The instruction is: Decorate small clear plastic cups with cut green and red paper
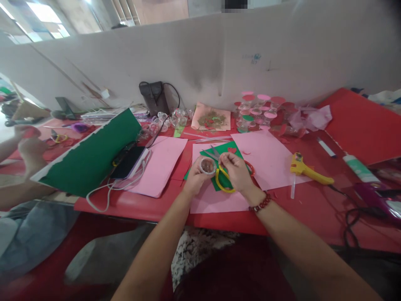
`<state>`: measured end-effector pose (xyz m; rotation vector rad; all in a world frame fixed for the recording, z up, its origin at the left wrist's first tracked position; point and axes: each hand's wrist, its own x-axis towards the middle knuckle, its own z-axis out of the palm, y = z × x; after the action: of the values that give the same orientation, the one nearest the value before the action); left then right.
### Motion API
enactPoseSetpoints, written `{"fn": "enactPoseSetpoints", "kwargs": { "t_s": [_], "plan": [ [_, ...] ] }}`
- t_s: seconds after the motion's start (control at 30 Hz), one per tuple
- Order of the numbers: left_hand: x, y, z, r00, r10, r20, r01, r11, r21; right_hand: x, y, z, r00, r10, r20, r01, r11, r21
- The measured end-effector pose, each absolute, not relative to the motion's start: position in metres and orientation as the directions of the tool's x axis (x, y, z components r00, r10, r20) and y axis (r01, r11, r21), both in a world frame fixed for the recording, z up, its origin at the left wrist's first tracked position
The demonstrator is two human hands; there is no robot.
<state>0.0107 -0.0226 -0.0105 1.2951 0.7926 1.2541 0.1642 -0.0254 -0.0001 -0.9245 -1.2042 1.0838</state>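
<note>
My left hand is closed around a small clear round cup, its open mouth facing up towards me. Something brownish shows inside, too blurred to name. Just to the right, the thumb and fingers of my right hand are pinched together near the cup's rim; what they hold, if anything, is hidden. Below that hand lies a pair of scissors with one yellow handle and one orange-red handle, blades pointing away. The scissors rest on a green sheet, which lies over pink paper. Small red paper scraps sit beside the blades.
Pink sheets, a phone with a white cable and a raised green board are on the left. At right lies a yellow glue gun. Clear cups with coloured discs stand behind. Another person's hand is far left.
</note>
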Motion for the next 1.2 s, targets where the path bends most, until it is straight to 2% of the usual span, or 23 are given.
{"fn": "enactPoseSetpoints", "kwargs": {
  "t_s": [0.07, 0.23, 0.33, 0.4, 0.5, 0.57, 0.63, 0.87, 1.07, 1.2],
  "plan": [
    [0.01, -0.023, -0.012, 0.217, 0.95, 0.223, -0.212, -0.177, 0.961, 0.172, -0.022, 0.001, 0.111, 0.973, 0.202, -0.146, 0.217, -0.965],
    [0.008, -0.019, -0.018, 0.153, 0.965, 0.215, -0.285, -0.165, 0.944, 0.191, -0.014, -0.003, 0.289, 0.949, 0.124, -0.02, 0.136, -0.991],
    [0.007, -0.018, -0.02, 0.148, 0.966, 0.21, -0.243, -0.171, 0.955, 0.196, -0.01, -0.005, 0.363, 0.931, 0.043, -0.072, 0.074, -0.995],
    [0.007, -0.018, -0.019, 0.141, 0.967, 0.214, -0.211, -0.182, 0.96, 0.196, -0.01, -0.006, 0.337, 0.94, 0.05, -0.083, 0.082, -0.993],
    [0.007, -0.019, -0.017, 0.118, 0.973, 0.199, -0.199, -0.173, 0.965, 0.19, -0.013, -0.005, 0.105, 0.974, 0.203, 0.026, 0.201, -0.979],
    [0.008, -0.019, -0.016, 0.109, 0.976, 0.189, -0.217, -0.163, 0.963, 0.184, -0.016, -0.005, -0.072, 0.943, 0.324, 0.101, 0.33, -0.939],
    [0.01, -0.019, -0.015, 0.116, 0.977, 0.182, -0.232, -0.151, 0.961, 0.179, -0.019, -0.007, -0.158, 0.888, 0.431, 0.151, 0.453, -0.879],
    [0.011, -0.017, -0.018, 0.149, 0.963, 0.226, -0.177, -0.199, 0.964, 0.176, -0.023, -0.015, -0.122, 0.771, 0.625, 0.275, 0.632, -0.725],
    [0.011, -0.019, -0.018, 0.106, 0.928, 0.356, -0.036, -0.354, 0.934, 0.178, -0.028, -0.013, -0.221, 0.647, 0.73, 0.389, 0.745, -0.542],
    [0.011, -0.022, -0.014, 0.1, 0.922, 0.375, 0.039, -0.38, 0.924, 0.176, -0.03, -0.01, -0.27, 0.596, 0.756, 0.458, 0.77, -0.444]
  ]
}}
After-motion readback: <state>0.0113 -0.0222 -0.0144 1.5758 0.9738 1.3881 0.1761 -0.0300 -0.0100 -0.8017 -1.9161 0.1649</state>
